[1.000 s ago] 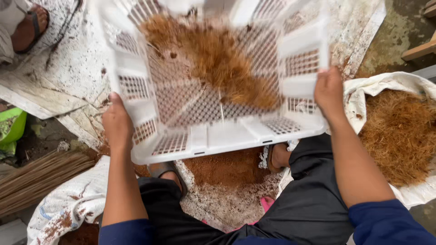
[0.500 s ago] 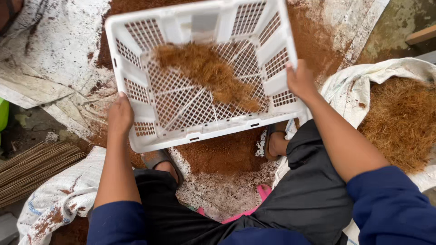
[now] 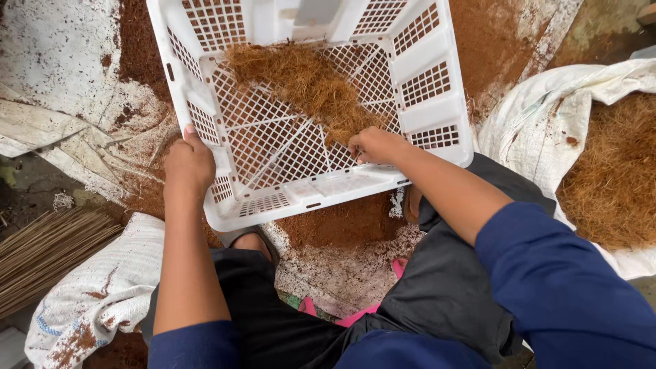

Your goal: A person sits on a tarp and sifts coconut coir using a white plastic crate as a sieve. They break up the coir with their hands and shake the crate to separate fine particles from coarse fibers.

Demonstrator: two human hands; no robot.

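A white plastic lattice crate (image 3: 437, 75) is held tilted over the ground, with a heap of brown coconut fibre (image 3: 307, 82) lying on its mesh bottom. My left hand (image 3: 188, 164) grips the crate's near left corner. My right hand (image 3: 372, 145) is inside the crate, fingers curled on the near edge of the fibre heap. Fine brown dust (image 3: 342, 222) lies piled on the ground under the crate, between my knees.
An open white sack (image 3: 540, 116) at the right holds more brown fibre (image 3: 615, 171). Another white sack (image 3: 102, 287) lies crumpled at the lower left beside a bundle of thin sticks (image 3: 41, 249). Dusty white sheeting (image 3: 55, 75) covers the ground at the upper left.
My right hand has left the crate's right rim and reached inside onto the fibre. The crate has come lower and closer. My left hand keeps its hold.
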